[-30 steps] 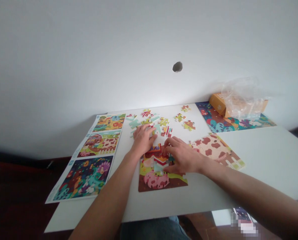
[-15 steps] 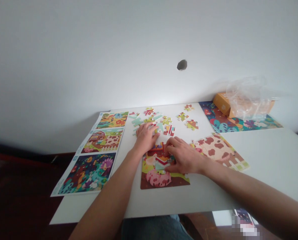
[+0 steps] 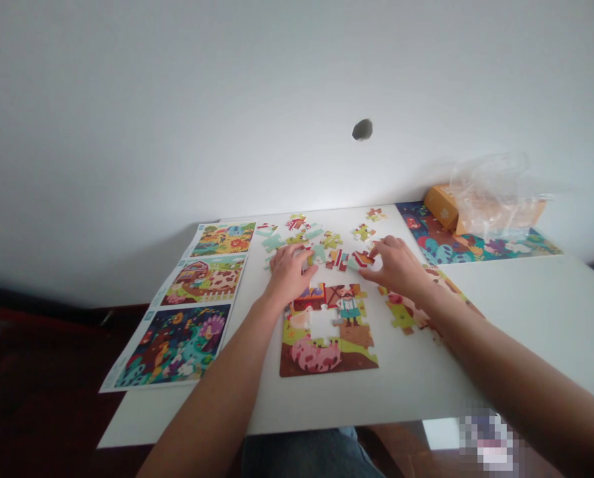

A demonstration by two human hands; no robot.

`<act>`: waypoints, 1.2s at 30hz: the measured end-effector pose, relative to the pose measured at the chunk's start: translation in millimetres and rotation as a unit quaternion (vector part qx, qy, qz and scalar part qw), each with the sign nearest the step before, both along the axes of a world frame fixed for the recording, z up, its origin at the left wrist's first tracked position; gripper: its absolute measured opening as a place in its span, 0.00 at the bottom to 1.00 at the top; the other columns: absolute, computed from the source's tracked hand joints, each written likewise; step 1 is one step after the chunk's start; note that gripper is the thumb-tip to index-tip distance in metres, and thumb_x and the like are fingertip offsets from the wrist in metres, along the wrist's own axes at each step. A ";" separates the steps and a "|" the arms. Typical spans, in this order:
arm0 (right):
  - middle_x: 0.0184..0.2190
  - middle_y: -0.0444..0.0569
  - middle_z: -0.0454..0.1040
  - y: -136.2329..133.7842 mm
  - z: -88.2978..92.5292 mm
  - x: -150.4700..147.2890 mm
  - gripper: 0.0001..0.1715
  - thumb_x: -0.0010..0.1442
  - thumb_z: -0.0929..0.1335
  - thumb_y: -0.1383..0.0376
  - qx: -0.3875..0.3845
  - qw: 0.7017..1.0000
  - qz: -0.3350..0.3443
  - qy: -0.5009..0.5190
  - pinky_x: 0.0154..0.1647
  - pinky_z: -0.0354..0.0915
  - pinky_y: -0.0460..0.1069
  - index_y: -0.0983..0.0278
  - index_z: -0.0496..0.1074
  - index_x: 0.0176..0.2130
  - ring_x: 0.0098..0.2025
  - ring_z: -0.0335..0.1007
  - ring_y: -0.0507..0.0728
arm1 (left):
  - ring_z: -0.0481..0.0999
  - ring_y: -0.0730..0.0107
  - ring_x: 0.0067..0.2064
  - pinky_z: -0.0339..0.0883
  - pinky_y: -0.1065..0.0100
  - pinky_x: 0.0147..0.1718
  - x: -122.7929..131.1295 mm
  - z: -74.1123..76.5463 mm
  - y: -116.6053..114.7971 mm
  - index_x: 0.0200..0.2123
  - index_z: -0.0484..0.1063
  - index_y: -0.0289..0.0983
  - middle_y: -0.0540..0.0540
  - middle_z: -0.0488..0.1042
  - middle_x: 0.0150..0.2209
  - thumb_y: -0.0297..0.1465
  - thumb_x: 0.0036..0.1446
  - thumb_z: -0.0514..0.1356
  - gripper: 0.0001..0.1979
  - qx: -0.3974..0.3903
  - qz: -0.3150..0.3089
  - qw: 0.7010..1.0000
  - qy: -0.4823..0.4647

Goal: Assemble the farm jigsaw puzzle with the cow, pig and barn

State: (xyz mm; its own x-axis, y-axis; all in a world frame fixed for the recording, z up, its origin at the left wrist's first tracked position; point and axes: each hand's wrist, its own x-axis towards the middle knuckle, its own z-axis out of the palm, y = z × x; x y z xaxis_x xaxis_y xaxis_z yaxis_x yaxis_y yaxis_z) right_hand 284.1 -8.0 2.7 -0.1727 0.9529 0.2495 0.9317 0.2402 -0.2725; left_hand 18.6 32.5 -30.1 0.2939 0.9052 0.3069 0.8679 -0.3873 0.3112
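Puzzle piece (image 3: 363,259) beneath right hand (image 3: 396,267), long axis left-right

Part-built farm jigsaw puzzle (image 3: 351,338), lying flat, pig at lower left, small farmer figure near top, bare gap in its middle; loose cardboard jigsaw pieces (image 3: 337,260) scattered close beyond it, red and mint-green shapes among them

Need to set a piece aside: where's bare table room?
The white table is bare beyond your right forearm, below the far-right picture sheet, and along the front edge below the partly built farm jigsaw. It's crowded around the loose puzzle pieces between your left hand and right hand.
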 end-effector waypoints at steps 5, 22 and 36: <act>0.37 0.58 0.71 9.0 -4.6 14.0 0.25 0.56 0.71 0.48 -0.037 0.994 -0.092 -0.053 0.45 0.65 0.57 0.66 0.76 0.39 0.40 0.69 0.65 | 0.67 0.52 0.60 0.60 0.50 0.60 -3.1 1.0 2.5 0.51 0.77 0.43 0.44 0.71 0.58 0.36 0.58 0.64 0.17 -0.006 0.019 1.000 -0.007; 0.40 0.54 0.70 -0.2 -10.3 -9.5 0.17 0.62 0.69 0.62 0.022 0.990 0.133 0.042 0.49 0.66 0.56 0.62 0.76 0.51 0.43 0.69 0.61 | 0.69 0.52 0.57 0.62 0.53 0.58 -10.9 5.7 8.3 0.46 0.80 0.47 0.47 0.74 0.54 0.38 0.55 0.67 0.14 -0.002 0.108 0.994 -0.009; 0.40 0.53 0.68 1.3 -15.7 -8.9 0.21 0.64 0.67 0.62 -0.018 0.986 0.163 0.040 0.49 0.65 0.55 0.57 0.75 0.56 0.42 0.68 0.59 | 0.70 0.52 0.55 0.65 0.52 0.55 -13.8 7.2 8.8 0.40 0.82 0.48 0.47 0.74 0.52 0.36 0.57 0.65 0.08 -0.007 0.131 0.991 -0.005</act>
